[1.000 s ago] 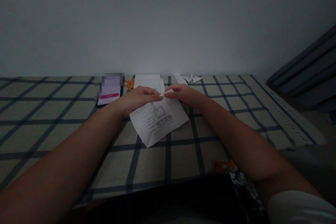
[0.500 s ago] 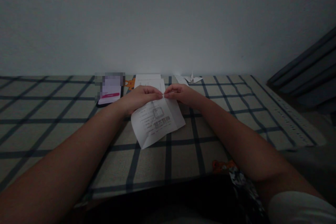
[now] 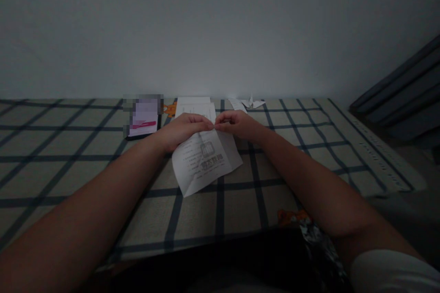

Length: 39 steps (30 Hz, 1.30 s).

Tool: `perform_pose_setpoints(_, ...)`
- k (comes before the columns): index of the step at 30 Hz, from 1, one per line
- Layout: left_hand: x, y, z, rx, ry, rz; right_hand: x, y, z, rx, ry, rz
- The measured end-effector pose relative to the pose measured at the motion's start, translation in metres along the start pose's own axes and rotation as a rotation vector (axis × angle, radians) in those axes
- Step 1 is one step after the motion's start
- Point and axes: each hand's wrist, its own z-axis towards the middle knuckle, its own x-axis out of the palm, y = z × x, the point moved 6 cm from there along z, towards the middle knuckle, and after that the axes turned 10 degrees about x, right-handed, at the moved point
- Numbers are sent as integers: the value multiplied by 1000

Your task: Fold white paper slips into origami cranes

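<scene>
A printed sheet of paper [image 3: 202,160], with a crease running down its right side, hangs toward me from both hands above the checked tablecloth. My left hand [image 3: 184,129] is closed on its upper edge, thumb and fingers pinched together. My right hand [image 3: 235,123] pinches the same edge just to the right, its fingertips meeting those of the left. The fingertips hide the exact spot they grip. Behind my hands lies a stack of white printed sheets [image 3: 194,104], partly covered by the left hand.
A phone [image 3: 144,119] with a lit, partly blurred screen is at the left on the checked tablecloth [image 3: 309,146]. A folded paper crane [image 3: 252,102] and a paper piece [image 3: 237,104] rest near the wall [image 3: 220,32]. Dark grey curtain folds [image 3: 405,87] hang at the right.
Both hands stay nearly in place, still pinching the paper's top edge. The sheet's lower corner has shifted slightly left and toward me.
</scene>
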Motion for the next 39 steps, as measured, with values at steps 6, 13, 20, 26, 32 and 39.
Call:
perform_pose_setpoints(6, -3, 3, 3, 3, 7, -2, 0, -5, 1, 56, 23, 117)
perform_pose_setpoints(13, 0, 0, 0, -27, 10, -23, 0, -14, 2, 120, 48, 154)
perform_pose_setpoints(20, 2, -2, -2, -30, 13, -92, -1, -6, 0, 69, 32, 154)
perform_pose_setpoints(26, -2, 3, 4, -22, 10, -139, -1, -5, -1, 73, 15, 233)
perform_pose_setpoints(32, -3, -3, -1, -43, -17, -90, 4, -11, -1, 164, 150, 351)
perform_pose_setpoints(39, 0, -3, -5, -74, 34, 11, 1, -10, -1, 179, 102, 352)
